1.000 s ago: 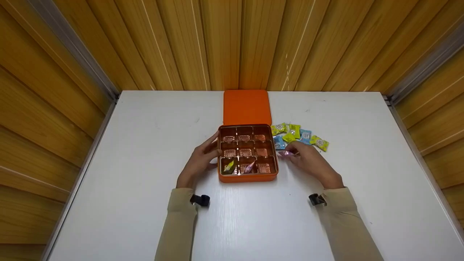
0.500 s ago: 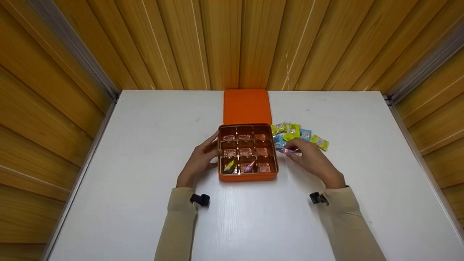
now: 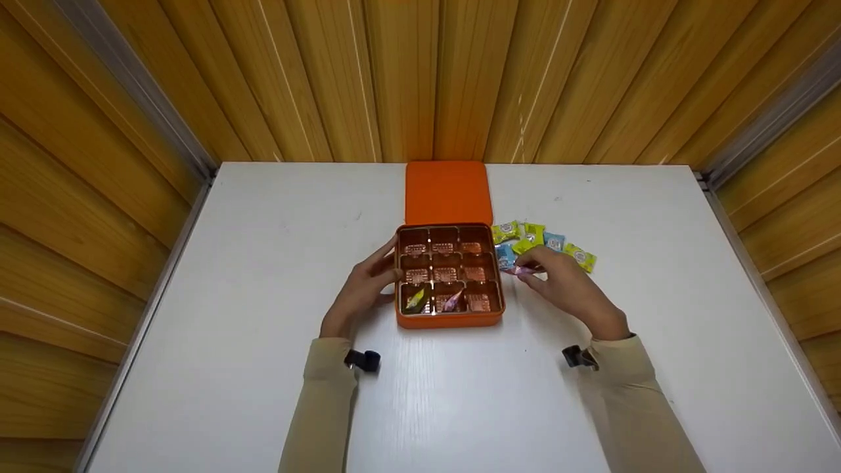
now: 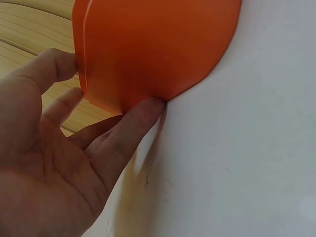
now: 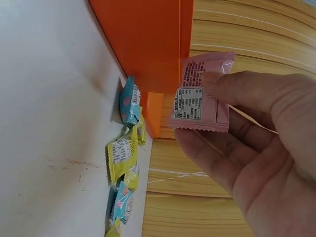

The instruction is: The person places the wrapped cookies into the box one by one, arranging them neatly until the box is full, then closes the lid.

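An orange tin box (image 3: 450, 321) with a brown nine-compartment insert stands mid-table. My left hand (image 3: 360, 289) rests against its left side. In the left wrist view the fingertips (image 4: 148, 106) touch the orange side wall, the fingers only slightly bent. To the right of the box, my right hand (image 3: 566, 282) pinches a small pink candy packet (image 5: 190, 103) between thumb and fingers, its printed side showing. One green-yellow candy packet (image 3: 416, 301) lies in the front left compartment, and a pink one (image 3: 453, 301) in the front middle compartment.
Several yellow-green candy packets (image 3: 579, 258) and blue candy packets (image 3: 504, 255) lie beside the box's right side, just past my right hand. The orange lid (image 3: 448, 192) is behind the box. Wood-patterned walls (image 3: 460, 79) enclose the white table (image 3: 276, 230).
My right hand, with the pink candy packet between its fingers, has shifted slightly away from me toward the loose packets. The left hand and the box keep their places.
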The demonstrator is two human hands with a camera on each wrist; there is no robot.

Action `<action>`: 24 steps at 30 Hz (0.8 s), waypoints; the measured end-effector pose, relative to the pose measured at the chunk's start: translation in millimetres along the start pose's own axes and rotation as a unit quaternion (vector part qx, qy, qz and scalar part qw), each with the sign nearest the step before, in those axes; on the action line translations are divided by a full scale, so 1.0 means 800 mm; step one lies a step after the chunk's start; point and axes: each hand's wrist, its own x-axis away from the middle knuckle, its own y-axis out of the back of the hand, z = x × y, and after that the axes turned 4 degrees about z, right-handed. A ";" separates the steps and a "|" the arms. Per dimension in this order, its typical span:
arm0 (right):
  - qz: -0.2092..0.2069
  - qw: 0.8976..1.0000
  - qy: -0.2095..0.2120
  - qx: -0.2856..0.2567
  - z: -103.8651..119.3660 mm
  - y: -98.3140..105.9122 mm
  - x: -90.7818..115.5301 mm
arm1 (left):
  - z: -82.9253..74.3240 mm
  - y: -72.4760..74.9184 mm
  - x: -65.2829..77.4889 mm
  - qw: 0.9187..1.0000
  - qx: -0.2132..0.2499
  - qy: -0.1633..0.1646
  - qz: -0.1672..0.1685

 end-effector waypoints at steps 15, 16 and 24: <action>0.001 0.999 0.040 0.003 0.014 0.007 0.001 | -0.002 0.000 0.000 1.000 -0.003 -0.001 0.006; 0.001 0.999 0.043 0.004 0.014 0.007 0.001 | -0.001 0.000 0.000 1.000 -0.001 -0.002 0.008; 0.012 0.998 0.057 0.008 0.021 0.007 0.001 | -0.003 0.000 0.001 1.000 0.009 0.002 0.008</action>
